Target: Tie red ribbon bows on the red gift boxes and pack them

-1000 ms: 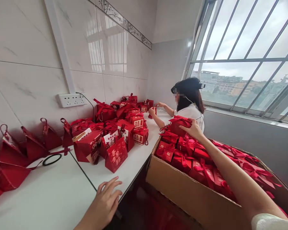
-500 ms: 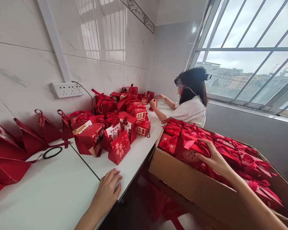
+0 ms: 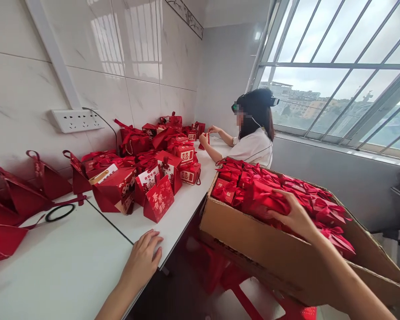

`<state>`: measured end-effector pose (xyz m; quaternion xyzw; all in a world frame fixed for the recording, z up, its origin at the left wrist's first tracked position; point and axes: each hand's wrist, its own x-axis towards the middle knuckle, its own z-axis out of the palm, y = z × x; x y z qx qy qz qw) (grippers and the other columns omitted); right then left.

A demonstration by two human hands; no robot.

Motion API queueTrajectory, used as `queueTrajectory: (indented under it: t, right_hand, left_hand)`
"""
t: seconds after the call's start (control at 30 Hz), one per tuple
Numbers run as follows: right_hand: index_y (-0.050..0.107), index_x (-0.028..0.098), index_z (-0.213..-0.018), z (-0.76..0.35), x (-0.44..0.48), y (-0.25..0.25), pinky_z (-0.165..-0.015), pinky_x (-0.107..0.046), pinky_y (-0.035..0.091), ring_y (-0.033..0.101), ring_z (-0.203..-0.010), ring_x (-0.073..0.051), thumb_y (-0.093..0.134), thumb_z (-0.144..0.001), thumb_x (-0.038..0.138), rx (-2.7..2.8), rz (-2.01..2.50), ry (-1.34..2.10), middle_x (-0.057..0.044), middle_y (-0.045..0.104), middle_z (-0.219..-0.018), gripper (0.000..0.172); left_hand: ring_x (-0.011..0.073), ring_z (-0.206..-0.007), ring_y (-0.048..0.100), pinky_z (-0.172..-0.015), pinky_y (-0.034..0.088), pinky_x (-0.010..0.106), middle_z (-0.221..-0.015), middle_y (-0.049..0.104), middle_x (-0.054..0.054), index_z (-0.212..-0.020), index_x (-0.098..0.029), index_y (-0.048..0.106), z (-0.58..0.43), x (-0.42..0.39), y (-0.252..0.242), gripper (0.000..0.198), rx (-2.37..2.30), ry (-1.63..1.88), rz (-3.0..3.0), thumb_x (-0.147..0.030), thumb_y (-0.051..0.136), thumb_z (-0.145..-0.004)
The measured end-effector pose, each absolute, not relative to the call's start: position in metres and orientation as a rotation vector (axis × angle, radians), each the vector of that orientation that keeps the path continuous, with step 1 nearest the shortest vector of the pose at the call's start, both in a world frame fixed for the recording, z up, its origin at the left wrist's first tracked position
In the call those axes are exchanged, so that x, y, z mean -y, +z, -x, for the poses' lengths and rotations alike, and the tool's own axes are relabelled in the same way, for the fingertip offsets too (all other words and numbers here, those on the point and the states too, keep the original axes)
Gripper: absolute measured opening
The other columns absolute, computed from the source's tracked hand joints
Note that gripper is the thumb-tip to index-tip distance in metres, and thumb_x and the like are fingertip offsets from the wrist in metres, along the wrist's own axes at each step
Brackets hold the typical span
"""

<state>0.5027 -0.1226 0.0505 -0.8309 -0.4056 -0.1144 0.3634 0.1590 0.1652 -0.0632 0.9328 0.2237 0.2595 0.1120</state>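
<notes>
My right hand [image 3: 295,216] grips a red gift box [image 3: 262,200] at the near edge of the cardboard carton [image 3: 250,238], thumb on the near side and fingers over the top. Part of that box is behind my fingers. Around it the carton is packed with red boxes tied with ribbon bows [image 3: 330,211]. My left hand [image 3: 145,255] lies on the white table [image 3: 80,266] near its edge, fingers spread and holding nothing. Just beyond it stands a red candy box [image 3: 159,198] with gold characters.
Several red boxes [image 3: 185,153] are piled along the tiled wall, below a socket strip [image 3: 76,121]. A black cable loop [image 3: 60,212] lies on the table. Across the far end, a person [image 3: 256,142] in white handles a small red item. A red stool [image 3: 250,293] is under the carton.
The view has turned slightly right, so things sit further left. The box in my right hand has tilted, and its round gold emblem no longer shows. My left hand stays on the table.
</notes>
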Motion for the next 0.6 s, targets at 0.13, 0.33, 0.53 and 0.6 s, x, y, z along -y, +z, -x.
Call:
queueTrajectory:
  t: [0.13, 0.33, 0.53, 0.6]
  right_hand:
    - [0.049, 0.028, -0.118, -0.512, 0.200, 0.081, -0.096, -0.043, 0.044, 0.054, -0.115, -0.031, 0.068, -0.063, 0.052, 0.654, 2.081, -0.200, -0.012, 0.057, -0.124, 0.063]
    - [0.059, 0.029, -0.108, -0.499, 0.315, 0.103, -0.071, -0.034, 0.053, 0.062, -0.097, -0.030, 0.075, -0.052, 0.044, 0.239, 2.215, 0.070, -0.013, 0.064, -0.115, 0.060]
    - [0.055, 0.023, -0.112, -0.504, 0.336, 0.085, -0.063, -0.030, 0.054, 0.068, -0.082, -0.024, 0.058, -0.072, 0.043, 0.189, 2.179, 0.036, -0.013, 0.068, -0.106, 0.045]
    - [0.059, 0.022, -0.108, -0.511, 0.327, 0.085, -0.064, -0.029, 0.054, 0.069, -0.083, -0.024, 0.060, -0.072, 0.040, 0.214, 2.229, -0.040, -0.012, 0.070, -0.103, 0.041]
  left_hand:
    - [0.0246, -0.099, 0.062, -0.082, 0.051, 0.038, -0.105, 0.067, 0.008, -0.091, -0.020, 0.067, -0.158, -0.168, -0.064, 0.028, -0.655, 0.758, -2.758, -0.026, 0.041, -0.081]
    - [0.0276, -0.095, 0.063, -0.081, 0.050, 0.041, -0.104, 0.067, 0.011, -0.093, -0.018, 0.067, -0.162, -0.176, -0.067, 0.034, -0.632, 0.736, -2.822, -0.031, 0.039, -0.080]
    - [0.0279, -0.096, 0.063, -0.081, 0.050, 0.041, -0.106, 0.067, 0.011, -0.095, -0.017, 0.067, -0.165, -0.178, -0.067, 0.040, -0.655, 0.679, -2.832, -0.036, 0.035, -0.080]
    - [0.0273, -0.096, 0.063, -0.082, 0.050, 0.040, -0.107, 0.067, 0.010, -0.095, -0.017, 0.067, -0.163, -0.177, -0.065, 0.041, -0.660, 0.664, -2.829, -0.037, 0.035, -0.079]
